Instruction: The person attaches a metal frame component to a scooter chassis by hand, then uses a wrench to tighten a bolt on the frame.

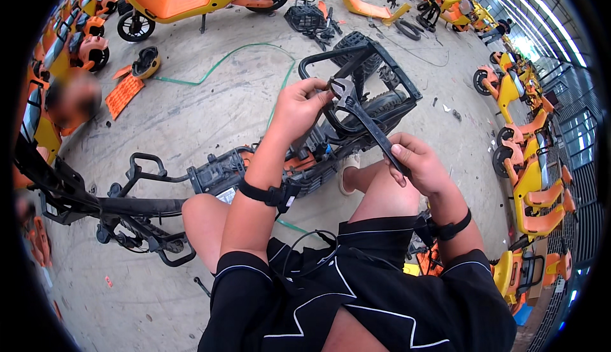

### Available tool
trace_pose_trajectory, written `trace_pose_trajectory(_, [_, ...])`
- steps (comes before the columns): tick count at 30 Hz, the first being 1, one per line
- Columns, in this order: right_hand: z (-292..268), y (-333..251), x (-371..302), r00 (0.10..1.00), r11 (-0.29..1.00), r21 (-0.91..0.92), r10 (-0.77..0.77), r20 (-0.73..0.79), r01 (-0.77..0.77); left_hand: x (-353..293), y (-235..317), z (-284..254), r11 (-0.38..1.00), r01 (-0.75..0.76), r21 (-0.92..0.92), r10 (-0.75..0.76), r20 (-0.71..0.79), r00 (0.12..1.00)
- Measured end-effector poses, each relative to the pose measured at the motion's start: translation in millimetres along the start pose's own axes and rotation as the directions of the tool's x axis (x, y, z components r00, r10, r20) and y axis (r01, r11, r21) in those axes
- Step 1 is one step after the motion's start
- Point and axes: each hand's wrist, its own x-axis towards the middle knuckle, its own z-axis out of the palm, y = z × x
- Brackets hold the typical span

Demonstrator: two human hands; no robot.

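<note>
Wrench [372, 127] seemingly above frame [219, 171], scooters [533, 194] right

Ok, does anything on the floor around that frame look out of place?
Yes: a yellow-orange body panel lies detached beyond the stripped scooter frame, and a yellow helmet sits on the concrete floor. A green strap also trails loosely, possibly a trip hazard.

Big hall: scuffed pale-grey concrete flr [172, 132]; long, thin white strip lights [541, 10] o'head; whitish glow [526, 45] at far end (v. bright, nearly washed out); R side, dark horizontally slatted wall [580, 202] w/ bluish rectangular glass windows [581, 141].
</note>
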Motion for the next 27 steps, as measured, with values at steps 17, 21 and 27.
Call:
trace_pose_trajectory(17, [6.6, -8.9, -6.4, 0.999, 1.000, -0.023, -0.015, -0.035, 0.014, -6.4, 9.0, 0.9, 0.990, -0.014, 0.138, 0.017, -0.018, 1.000])
trace_pose_trajectory(21, [9.3, 7.1, -4.0, 1.000, 1.000, 0.009, -0.022, -0.002, 0.022, -7.9, 11.8, 2.4, 0.977, -0.062, 0.206, 0.067, -0.021, 0.998])
trace_pose_trajectory(27, [11.0, 21.1, 4.7, 0.995, 0.997, -0.067, -0.049, -0.088, 0.043, -7.8, 10.8, 1.5, 0.967, -0.086, 0.241, 0.095, -0.027, 0.995])
